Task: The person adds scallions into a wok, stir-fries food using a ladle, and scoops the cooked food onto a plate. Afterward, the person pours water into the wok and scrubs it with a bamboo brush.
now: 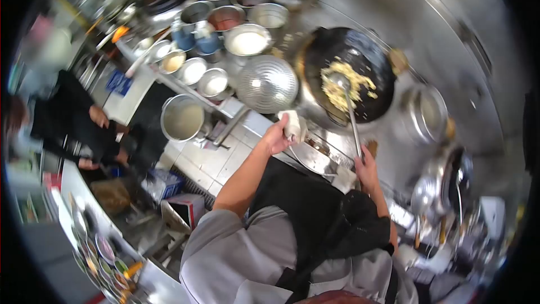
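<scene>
My left hand [276,135] is closed around a folded white cloth [292,126], close to the near edge of the stove. Gripped in my right hand [367,170] is the long handle of a metal ladle [352,115]. The bowl of the ladle rests among pale yellow pieces of food [336,94] in a black wok [378,62]. Some small bits of the food lie scattered on the wok's right side. A round dimpled metal lid or pan [267,83] sits left of the wok.
Metal bowls of ingredients [247,40] stand at the upper left, with a large pot [183,118] below them. Another pot [426,114] is right of the wok. Two people in dark clothes [73,112] stand at the left. More pans [458,183] lie lower right.
</scene>
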Available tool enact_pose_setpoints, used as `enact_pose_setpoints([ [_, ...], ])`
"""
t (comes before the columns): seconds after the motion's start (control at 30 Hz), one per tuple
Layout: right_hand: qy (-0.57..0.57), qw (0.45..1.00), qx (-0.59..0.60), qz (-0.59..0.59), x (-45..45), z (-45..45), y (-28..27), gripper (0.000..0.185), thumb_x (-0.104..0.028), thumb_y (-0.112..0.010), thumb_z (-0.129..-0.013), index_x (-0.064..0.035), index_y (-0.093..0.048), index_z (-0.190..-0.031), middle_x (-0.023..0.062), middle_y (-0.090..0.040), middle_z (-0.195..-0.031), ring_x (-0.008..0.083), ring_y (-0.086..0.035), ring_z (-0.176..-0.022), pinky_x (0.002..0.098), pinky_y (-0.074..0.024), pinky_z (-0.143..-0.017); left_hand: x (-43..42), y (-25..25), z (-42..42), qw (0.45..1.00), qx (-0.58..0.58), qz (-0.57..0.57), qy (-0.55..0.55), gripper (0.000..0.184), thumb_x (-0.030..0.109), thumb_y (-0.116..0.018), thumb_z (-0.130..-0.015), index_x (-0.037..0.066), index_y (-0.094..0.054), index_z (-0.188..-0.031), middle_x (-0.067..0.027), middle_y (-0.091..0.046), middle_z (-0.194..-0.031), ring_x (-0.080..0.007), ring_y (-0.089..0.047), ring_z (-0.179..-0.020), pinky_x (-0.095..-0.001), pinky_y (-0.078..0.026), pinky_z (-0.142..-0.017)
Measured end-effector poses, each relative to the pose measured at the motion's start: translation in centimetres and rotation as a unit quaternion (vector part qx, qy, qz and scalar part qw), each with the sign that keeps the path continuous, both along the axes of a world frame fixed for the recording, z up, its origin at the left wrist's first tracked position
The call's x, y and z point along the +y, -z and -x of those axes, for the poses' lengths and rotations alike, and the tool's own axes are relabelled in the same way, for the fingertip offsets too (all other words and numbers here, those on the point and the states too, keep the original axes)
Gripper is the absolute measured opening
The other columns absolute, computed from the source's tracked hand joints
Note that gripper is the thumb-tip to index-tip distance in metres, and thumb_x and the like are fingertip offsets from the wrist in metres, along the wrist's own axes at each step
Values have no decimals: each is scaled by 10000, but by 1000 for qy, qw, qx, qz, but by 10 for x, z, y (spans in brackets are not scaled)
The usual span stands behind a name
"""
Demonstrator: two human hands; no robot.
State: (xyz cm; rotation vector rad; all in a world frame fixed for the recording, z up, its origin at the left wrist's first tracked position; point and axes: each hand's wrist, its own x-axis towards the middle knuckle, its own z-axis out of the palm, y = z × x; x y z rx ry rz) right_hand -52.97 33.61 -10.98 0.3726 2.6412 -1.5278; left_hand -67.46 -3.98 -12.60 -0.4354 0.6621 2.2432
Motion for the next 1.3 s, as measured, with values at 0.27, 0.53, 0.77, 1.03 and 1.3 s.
enact_pose_setpoints([
  [0.27,148,979,-28,138,-23,27,-104,525,-194,-545,-1050,-97,-393,-1543,6,-517,-699,87,-451,-460,281,-398,-381,96,-15,24,998,-5,1,65,533,511,-443,-1060,87,-491,-1381,-108,-622,-1263,-288,-634,-1084,-523,-519,-1000],
  [0.53,194,959,-9,206,25,94,-83,570,-201,-588,-984,-79,-390,-1505,71,-627,-708,151,-500,-449,310,-421,-375,136,13,61,982,105,43,152,321,242,-598,-1035,29,-555,-1272,-127,-648,-1220,-296,-634,-1130,-480,-534,-983],
  [0.77,27,999,5,-18,-5,86,-61,452,-213,-618,-942,-160,-579,-1389,128,-685,-827,268,-685,-722,408,-552,-571,137,17,87,967,62,48,243,410,264,-596,-997,-74,-522,-1217,-260,-636,-1203,-395,-675,-1021,-432,-614,-856],
  [1.03,-6,897,-102,-430,27,-28,-109,662,-198,-514,-977,-428,-319,-1566,128,-640,-1096,303,-720,-886,421,-593,-668,141,7,74,969,67,74,228,473,276,-643,-965,-32,-507,-1296,-219,-635,-1252,-356,-661,-1097,-386,-584,-812],
  [1.3,27,855,-67,-514,9,-46,-242,530,-203,-497,-968,-353,-498,-1476,82,-639,-990,293,-727,-813,420,-574,-592,141,18,78,970,69,61,223,482,301,-646,-973,-20,-503,-1304,-220,-630,-1254,-352,-661,-1112,-377,-574,-804],
])
